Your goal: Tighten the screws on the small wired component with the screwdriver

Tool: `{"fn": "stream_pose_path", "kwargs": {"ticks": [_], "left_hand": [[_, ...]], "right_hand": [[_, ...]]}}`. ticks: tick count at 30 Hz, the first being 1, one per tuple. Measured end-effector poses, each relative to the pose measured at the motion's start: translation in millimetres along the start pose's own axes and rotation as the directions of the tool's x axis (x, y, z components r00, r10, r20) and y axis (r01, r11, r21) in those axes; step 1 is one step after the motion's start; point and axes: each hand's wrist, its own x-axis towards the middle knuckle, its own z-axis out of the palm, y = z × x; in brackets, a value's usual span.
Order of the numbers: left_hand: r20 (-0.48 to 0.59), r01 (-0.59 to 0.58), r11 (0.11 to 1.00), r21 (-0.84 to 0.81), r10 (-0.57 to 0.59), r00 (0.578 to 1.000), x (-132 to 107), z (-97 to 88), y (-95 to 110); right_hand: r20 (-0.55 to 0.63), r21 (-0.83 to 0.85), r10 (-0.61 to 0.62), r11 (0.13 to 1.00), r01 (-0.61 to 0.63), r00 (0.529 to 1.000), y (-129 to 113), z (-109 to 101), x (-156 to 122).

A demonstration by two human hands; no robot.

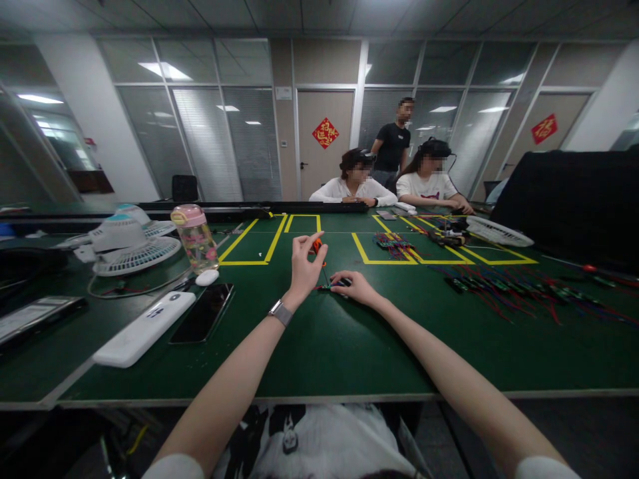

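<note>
Left hand [305,266]: raised over the table, thumb and fingers pinching the orange handle of a screwdriver [324,265]; hand hides part of the handle. Shaft runs down to a small circuit board [324,288] on the green tabletop [319,352], in front of the person; tip contact too small to confirm. Right hand [355,287]: low, fingers bent at the board's right end, partly covering it; cannot tell whether they pinch or only press.

Left of the hands: black phone [202,316] lying flat, white power bank [144,329] just beside it, small white rounded object [207,277] near the phone's far end. Beyond these, an upright bottle [194,236] with pink lid, and a white fan [137,258] lying on the table.

Right side: a long spread of wired boards [539,293], leads red and blue; farther back, a wire bundle [394,245] over yellow tape [367,249]. Black monitor [574,219] blocks the far right. Across the table: two seated people, one standing behind.
</note>
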Motion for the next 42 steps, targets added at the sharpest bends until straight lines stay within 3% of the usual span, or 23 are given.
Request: {"fn": "stream_pose_path", "kwargs": {"ticks": [6, 12, 19, 25, 32, 38, 42], "left_hand": [[0.031, -0.018, 0.996, -0.085, 0.021, 0.999, 0.1, 2.6, -5.7], [-0.056, 0.008, 0.999, 0.048, -0.005, 0.998, 0.4, 0.7, -3.7], [-0.010, 0.030, 0.999, -0.043, -0.030, 0.999, 1.3, 1.9, -3.4], [-0.089, 0.011, 0.997, 0.079, -0.004, 0.996, 1.4, -0.3, -1.6], [-0.028, 0.018, 0.999, -0.051, -0.019, 0.999, 1.5, 0.5, -1.4], [-0.081, 0.001, 0.997, 0.079, 0.006, 0.997, 1.2, -0.8, 0.9], [-0.064, -0.019, 0.999, 0.038, 0.021, 0.998, 1.3, -0.9, -1.3]], "right_hand": [[0.004, 0.005, -0.001, 1.000, 0.001, 1.000, 0.2, -0.3, -0.1], [0.001, 0.007, -0.010, 1.000, 0.010, 1.000, -0.6, -0.4, -0.3], [-0.010, 0.005, -0.002, 1.000, 0.002, 1.000, -1.2, 0.0, -0.5], [-0.009, 0.002, 0.004, 1.000, -0.004, 1.000, -1.9, 0.3, -0.5], [-0.008, -0.016, 0.000, 1.000, 0.000, 1.000, -4.8, -0.8, -1.0], [-0.007, -0.007, -0.005, 1.000, 0.005, 1.000, -5.9, -1.5, -1.3], [-0.006, -0.012, -0.003, 1.000, 0.003, 1.000, -4.5, -1.4, -1.2]]}}
